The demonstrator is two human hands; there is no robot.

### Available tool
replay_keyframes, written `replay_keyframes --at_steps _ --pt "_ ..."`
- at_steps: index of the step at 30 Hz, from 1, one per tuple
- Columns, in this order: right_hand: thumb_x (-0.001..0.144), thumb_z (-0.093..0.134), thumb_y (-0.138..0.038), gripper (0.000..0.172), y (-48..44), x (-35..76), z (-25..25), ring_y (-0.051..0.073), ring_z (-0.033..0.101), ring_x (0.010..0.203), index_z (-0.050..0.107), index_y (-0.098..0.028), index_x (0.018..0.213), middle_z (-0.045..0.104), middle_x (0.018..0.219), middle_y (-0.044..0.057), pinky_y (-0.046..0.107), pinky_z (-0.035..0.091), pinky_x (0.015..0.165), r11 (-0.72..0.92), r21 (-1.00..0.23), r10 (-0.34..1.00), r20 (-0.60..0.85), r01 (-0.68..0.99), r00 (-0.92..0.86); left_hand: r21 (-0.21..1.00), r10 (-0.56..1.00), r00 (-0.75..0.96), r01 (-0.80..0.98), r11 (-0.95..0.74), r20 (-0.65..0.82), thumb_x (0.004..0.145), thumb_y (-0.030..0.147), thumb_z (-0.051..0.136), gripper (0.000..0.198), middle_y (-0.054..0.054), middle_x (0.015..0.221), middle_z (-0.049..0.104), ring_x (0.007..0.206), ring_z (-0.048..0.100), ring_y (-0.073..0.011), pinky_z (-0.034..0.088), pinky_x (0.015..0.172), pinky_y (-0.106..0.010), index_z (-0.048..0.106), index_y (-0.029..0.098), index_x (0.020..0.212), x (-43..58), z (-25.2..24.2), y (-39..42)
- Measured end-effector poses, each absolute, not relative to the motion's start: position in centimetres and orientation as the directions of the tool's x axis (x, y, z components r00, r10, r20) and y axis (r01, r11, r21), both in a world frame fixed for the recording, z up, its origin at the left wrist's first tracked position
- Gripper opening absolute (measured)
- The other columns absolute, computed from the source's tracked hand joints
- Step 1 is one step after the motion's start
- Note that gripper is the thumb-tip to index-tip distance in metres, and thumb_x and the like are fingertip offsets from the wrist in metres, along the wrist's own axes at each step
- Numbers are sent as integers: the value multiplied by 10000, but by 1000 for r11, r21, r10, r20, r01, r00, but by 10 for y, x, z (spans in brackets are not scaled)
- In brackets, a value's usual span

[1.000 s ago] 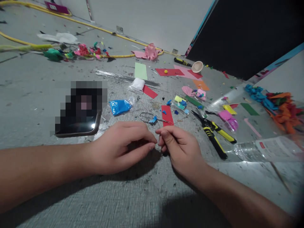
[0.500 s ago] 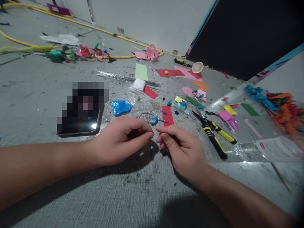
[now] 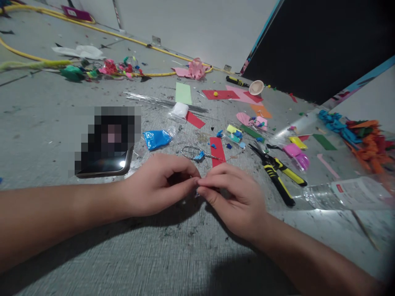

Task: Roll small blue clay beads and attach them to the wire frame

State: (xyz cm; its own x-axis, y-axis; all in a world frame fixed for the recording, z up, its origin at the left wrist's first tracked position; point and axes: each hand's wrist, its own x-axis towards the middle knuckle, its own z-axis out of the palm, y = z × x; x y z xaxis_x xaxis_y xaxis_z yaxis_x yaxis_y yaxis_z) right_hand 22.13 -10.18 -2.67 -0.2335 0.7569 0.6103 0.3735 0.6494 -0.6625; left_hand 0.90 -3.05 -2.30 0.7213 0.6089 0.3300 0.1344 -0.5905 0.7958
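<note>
My left hand (image 3: 163, 183) is closed in a pinch low over the grey surface, thumb and forefinger pressed together. Against its fingertips rest those of my right hand (image 3: 234, 197), also pinched. Whatever lies between the fingertips is too small or too hidden to make out. Just beyond them a bent wire loop (image 3: 189, 153) carries a bit of blue clay (image 3: 199, 155), and its end crosses a red paper strip (image 3: 217, 150). A packet of blue clay (image 3: 157, 139) lies beyond my left hand.
Pliers with black and yellow handles (image 3: 279, 176) lie right of my right hand, near a clear plastic bottle (image 3: 348, 193). At left is a dark tablet-like device (image 3: 105, 160), partly pixelated. Farther back are thin wires (image 3: 148, 98), a white clay packet (image 3: 180, 110) and a yellow cable (image 3: 123, 38).
My right hand has moved slightly left, closing the small gap so its fingertips meet those of my left hand. My left hand has hardly moved.
</note>
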Motion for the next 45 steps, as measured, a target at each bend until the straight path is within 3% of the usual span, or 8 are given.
replay_keyframes --at_steps 4,9,12,16,27,32,40,45 --pt "983 728 -79 146 -103 223 -22 115 668 785 826 -93 1091 723 900 70 227 593 724 716 -594 696 648 367 -309 826 564 770 87 -557 300 979 179 630 174 26 666 682 589 584 -96 436 558 -192 740 151 847 8 -21 -35" --pt "973 717 -65 183 -107 224 -21 129 656 763 830 -62 1117 719 867 78 245 582 690 757 -519 649 669 396 -364 969 643 763 109 -223 62 989 252 616 193 6 717 684 641 611 -128 472 571 -213 730 154 869 7 -16 -44" --pt "976 700 -56 192 -106 223 -21 129 660 756 827 -51 1120 723 860 82 242 583 684 744 -546 665 663 386 -345 990 652 757 124 -71 -48 981 293 633 206 14 706 639 631 557 -119 452 560 -210 722 151 863 8 -16 -44" --pt "964 706 -47 167 -103 221 -21 124 680 777 829 -64 1075 745 884 87 226 599 718 707 -605 704 650 366 -286 997 638 766 67 34 -73 998 324 646 231 26 695 606 608 503 -101 418 534 -196 710 153 856 9 -21 -41" --pt "934 730 -33 132 -103 221 -21 123 685 733 829 -88 1001 748 837 81 228 594 695 699 -591 707 658 402 -260 985 684 715 167 35 -146 975 386 646 268 10 719 638 654 532 -126 421 582 -231 719 158 855 11 -18 -42" --pt "937 720 -43 135 -104 221 -20 131 684 725 821 -95 1009 757 834 83 246 586 679 703 -548 695 665 453 -274 985 691 714 170 -18 -111 978 409 638 285 10 705 638 641 539 -132 414 559 -233 721 164 857 11 -22 -41" --pt "937 733 -89 143 -102 221 -20 138 671 691 799 -200 998 741 817 34 266 590 643 676 -583 722 645 451 -248 981 678 730 177 -76 -80 993 389 618 274 8 700 641 632 551 -133 446 551 -229 715 171 859 10 -21 -40" --pt "918 742 -66 119 -104 220 -22 132 665 712 797 -157 973 735 829 52 256 579 665 678 -594 722 648 432 -241 981 676 734 169 -95 -61 995 365 618 262 0 708 665 641 584 -137 468 560 -230 718 167 854 9 -23 -41"
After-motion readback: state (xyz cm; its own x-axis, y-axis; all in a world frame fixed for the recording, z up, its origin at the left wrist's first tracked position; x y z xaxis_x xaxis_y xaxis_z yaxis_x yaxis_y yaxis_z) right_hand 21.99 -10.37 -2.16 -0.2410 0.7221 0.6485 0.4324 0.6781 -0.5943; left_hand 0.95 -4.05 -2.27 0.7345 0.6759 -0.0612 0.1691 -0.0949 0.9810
